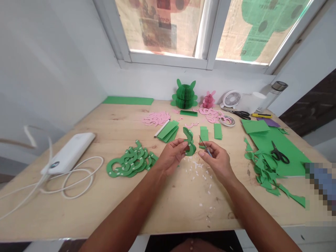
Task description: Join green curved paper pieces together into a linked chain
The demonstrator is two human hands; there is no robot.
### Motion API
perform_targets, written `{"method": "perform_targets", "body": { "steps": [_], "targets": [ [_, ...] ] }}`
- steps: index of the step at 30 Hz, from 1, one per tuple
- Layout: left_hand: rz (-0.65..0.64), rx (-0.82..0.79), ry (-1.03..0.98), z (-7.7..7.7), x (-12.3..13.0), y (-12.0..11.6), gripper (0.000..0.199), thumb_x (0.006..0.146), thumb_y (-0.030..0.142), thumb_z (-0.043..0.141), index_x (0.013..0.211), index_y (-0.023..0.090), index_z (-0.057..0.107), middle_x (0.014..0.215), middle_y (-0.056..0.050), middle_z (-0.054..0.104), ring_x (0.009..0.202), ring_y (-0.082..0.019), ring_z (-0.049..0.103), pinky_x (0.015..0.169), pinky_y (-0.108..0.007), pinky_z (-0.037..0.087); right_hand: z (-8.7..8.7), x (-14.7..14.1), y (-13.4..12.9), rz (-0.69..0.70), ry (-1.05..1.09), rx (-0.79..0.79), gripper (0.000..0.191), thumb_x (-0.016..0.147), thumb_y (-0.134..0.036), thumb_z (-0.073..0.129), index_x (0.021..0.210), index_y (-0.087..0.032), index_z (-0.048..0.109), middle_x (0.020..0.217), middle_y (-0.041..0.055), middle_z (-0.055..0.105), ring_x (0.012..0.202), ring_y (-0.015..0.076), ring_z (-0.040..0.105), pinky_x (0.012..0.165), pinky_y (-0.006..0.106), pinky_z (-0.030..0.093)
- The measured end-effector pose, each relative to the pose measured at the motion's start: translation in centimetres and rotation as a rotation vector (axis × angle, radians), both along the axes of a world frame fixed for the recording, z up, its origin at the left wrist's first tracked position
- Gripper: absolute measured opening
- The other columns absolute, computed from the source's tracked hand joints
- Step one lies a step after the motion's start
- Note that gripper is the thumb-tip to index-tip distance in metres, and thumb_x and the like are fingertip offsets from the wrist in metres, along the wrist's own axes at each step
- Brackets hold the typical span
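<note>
My left hand [174,154] pinches a curved green paper cutout [191,148], held above the table with its top end sticking up. In my right hand [216,159] is a slim pointed tool [206,147] that looks like tweezers, its dark tip aimed up and left, a little apart from the cutout. Beneath both hands lie small white paper scraps [195,168]. To the left of my left hand, a heap of curved green paper cutouts [128,162] carries small white tabs.
A white power bank [70,152] with a looping cable [78,194] lies left. Pink cutouts [156,118], green paper slips [168,131] and a tape roll [227,121] lie behind. Scissors [279,154] and green offcuts [265,168] lie right. Honeycomb paper figures [185,96] and a fan [231,99] stand at the wall.
</note>
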State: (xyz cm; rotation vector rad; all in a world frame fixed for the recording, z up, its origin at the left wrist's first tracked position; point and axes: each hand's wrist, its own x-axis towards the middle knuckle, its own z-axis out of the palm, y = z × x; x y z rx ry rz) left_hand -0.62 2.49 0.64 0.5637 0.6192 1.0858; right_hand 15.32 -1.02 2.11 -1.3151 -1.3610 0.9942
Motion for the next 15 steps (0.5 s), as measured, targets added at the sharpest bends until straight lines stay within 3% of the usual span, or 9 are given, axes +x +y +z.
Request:
{"method": "perform_targets", "body": {
  "steps": [9,15],
  "targets": [
    [-0.004,0.002,0.037,0.02,0.69,-0.56,0.018,0.060,0.019,0.077,0.072,0.014,0.064,0.066,-0.001,0.066,0.064,-0.010,0.060,0.065,-0.022,0.043,-0.76,-0.44,0.14,-0.020,-0.075,-0.039,0.019,0.067,-0.035,0.063,0.068,-0.016,0.059,0.047,-0.0068,0.037,0.044,0.0071,0.030,0.041,0.020,0.024],
    [0.060,0.056,0.151,0.35,0.49,-0.52,0.019,0.059,0.022,0.077,0.073,0.013,0.065,0.063,-0.004,0.068,0.065,-0.014,0.063,0.072,-0.027,0.045,-0.19,-0.37,0.16,-0.078,-0.065,-0.042,0.023,0.066,-0.039,0.062,0.065,-0.016,0.056,0.047,-0.0066,0.037,0.043,0.0068,0.030,0.040,0.020,0.022]
  ]
}}
